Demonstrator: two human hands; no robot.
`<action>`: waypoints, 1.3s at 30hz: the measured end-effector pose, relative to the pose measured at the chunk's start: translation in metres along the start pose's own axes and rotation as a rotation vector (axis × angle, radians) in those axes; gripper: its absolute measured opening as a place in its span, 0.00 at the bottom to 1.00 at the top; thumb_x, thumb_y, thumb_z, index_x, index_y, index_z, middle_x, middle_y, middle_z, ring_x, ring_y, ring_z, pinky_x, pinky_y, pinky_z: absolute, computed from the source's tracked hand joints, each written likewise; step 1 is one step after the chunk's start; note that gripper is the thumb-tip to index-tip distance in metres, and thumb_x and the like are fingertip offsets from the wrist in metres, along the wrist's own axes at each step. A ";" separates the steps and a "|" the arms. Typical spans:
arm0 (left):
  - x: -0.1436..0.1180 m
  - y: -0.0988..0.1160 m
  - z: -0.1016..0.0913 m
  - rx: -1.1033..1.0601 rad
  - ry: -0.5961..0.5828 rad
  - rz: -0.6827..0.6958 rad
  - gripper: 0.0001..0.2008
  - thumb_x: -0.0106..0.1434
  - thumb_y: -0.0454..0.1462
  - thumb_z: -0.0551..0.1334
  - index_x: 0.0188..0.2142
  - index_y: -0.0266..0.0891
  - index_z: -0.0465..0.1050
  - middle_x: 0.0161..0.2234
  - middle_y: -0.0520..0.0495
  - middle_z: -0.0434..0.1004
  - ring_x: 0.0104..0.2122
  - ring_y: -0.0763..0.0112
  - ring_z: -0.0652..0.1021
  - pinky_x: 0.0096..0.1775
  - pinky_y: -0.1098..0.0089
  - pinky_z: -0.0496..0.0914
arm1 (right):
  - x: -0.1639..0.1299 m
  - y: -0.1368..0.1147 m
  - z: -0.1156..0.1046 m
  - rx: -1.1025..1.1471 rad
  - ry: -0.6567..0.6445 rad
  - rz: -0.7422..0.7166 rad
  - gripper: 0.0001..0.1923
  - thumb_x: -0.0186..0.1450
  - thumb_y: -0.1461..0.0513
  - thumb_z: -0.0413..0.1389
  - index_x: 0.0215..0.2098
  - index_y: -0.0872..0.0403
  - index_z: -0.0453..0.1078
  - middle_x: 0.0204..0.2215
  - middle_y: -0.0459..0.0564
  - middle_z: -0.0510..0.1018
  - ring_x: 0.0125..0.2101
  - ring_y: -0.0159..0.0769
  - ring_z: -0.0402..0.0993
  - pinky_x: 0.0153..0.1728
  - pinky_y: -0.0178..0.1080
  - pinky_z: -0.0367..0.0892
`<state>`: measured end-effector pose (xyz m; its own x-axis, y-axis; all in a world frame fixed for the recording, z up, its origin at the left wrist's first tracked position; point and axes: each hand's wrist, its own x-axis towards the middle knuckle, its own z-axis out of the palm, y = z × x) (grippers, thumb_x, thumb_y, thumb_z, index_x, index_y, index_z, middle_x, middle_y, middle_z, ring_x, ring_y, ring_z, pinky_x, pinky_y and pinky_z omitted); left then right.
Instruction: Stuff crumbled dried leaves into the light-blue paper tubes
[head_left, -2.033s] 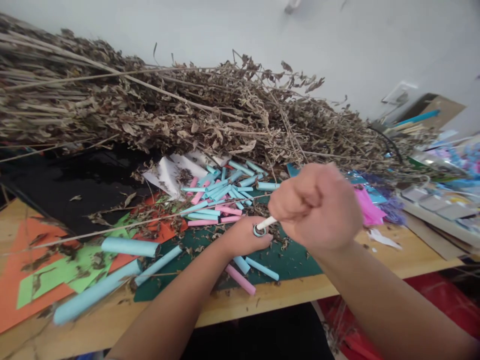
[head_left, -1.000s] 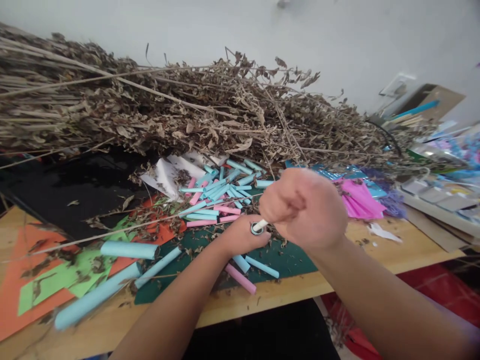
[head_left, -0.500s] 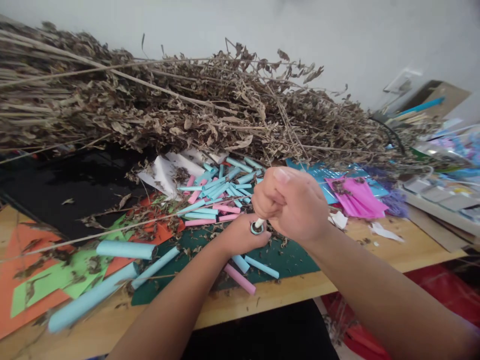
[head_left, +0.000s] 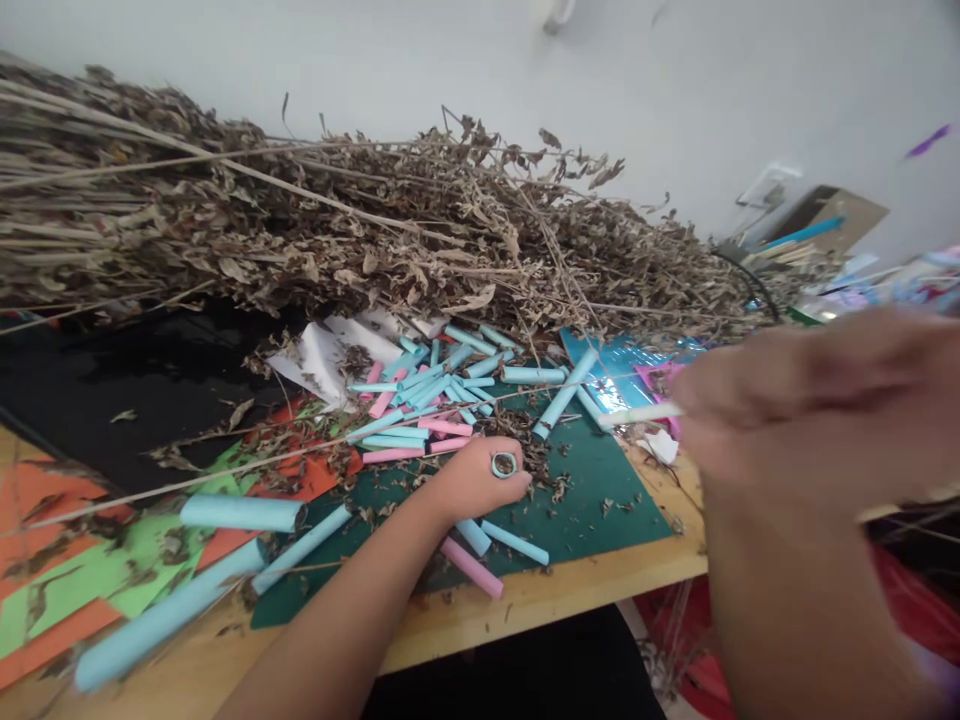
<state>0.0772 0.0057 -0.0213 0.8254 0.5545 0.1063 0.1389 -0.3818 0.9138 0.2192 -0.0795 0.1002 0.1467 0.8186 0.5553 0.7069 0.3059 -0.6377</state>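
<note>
My left hand (head_left: 480, 480) is closed around an upright paper tube (head_left: 504, 464), so only its round open top shows, with dry brown leaf bits inside. Off to the right, my right hand (head_left: 810, 400) is blurred by motion and closed on a thin white stick (head_left: 641, 413) that points left. Under the left hand lies a green cutting mat (head_left: 600, 500) strewn with leaf crumbs. Just beyond it is a pile of short blue paper tubes (head_left: 427, 385) and pink paper tubes (head_left: 394, 455). A pink tube (head_left: 472, 568) rests below the left hand.
Bundles of dried leafy stalks (head_left: 375, 220) stretch along the wall. Larger blue tubes (head_left: 244, 513) lie at the left on orange and green paper (head_left: 161, 535). A black sheet (head_left: 120, 380) sits behind them, a shiny blue packet (head_left: 637, 375) at the right. The wooden table's front edge (head_left: 570, 610) is near.
My right hand has pulled the white stick out of the paper tube and swung to the right. The left hand keeps its hold on the tube. The view has shifted slightly.
</note>
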 end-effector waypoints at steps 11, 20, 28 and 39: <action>-0.001 -0.001 0.000 0.000 0.011 0.016 0.07 0.49 0.34 0.53 0.18 0.37 0.56 0.17 0.56 0.56 0.21 0.78 0.61 0.25 0.77 0.57 | -0.040 0.135 0.050 -0.720 -0.480 0.110 0.13 0.62 0.64 0.39 0.32 0.56 0.64 0.26 0.50 0.69 0.29 0.34 0.65 0.30 0.34 0.57; 0.001 -0.002 -0.002 -0.028 0.005 -0.018 0.07 0.50 0.34 0.54 0.18 0.36 0.56 0.18 0.57 0.55 0.20 0.80 0.59 0.24 0.77 0.56 | -0.053 0.088 0.050 -0.770 -0.495 0.044 0.19 0.58 0.52 0.44 0.39 0.56 0.64 0.33 0.53 0.69 0.36 0.42 0.64 0.36 0.40 0.58; 0.000 0.001 0.000 0.026 0.002 -0.007 0.07 0.49 0.33 0.54 0.18 0.36 0.55 0.18 0.56 0.55 0.21 0.79 0.60 0.25 0.76 0.57 | -0.070 0.061 0.075 -0.856 -0.624 0.102 0.11 0.57 0.60 0.47 0.37 0.52 0.64 0.32 0.52 0.69 0.34 0.41 0.64 0.28 0.37 0.58; 0.001 0.001 0.000 0.023 0.019 -0.022 0.07 0.48 0.32 0.54 0.17 0.36 0.56 0.17 0.57 0.57 0.21 0.79 0.60 0.24 0.77 0.56 | -0.055 0.068 0.080 -0.747 -0.739 -0.029 0.10 0.59 0.61 0.44 0.34 0.52 0.66 0.33 0.51 0.69 0.33 0.38 0.65 0.29 0.36 0.58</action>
<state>0.0778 0.0056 -0.0206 0.8118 0.5764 0.0940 0.1692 -0.3862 0.9068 0.2036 -0.0647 -0.0167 -0.1580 0.9856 -0.0593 0.9874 0.1584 0.0015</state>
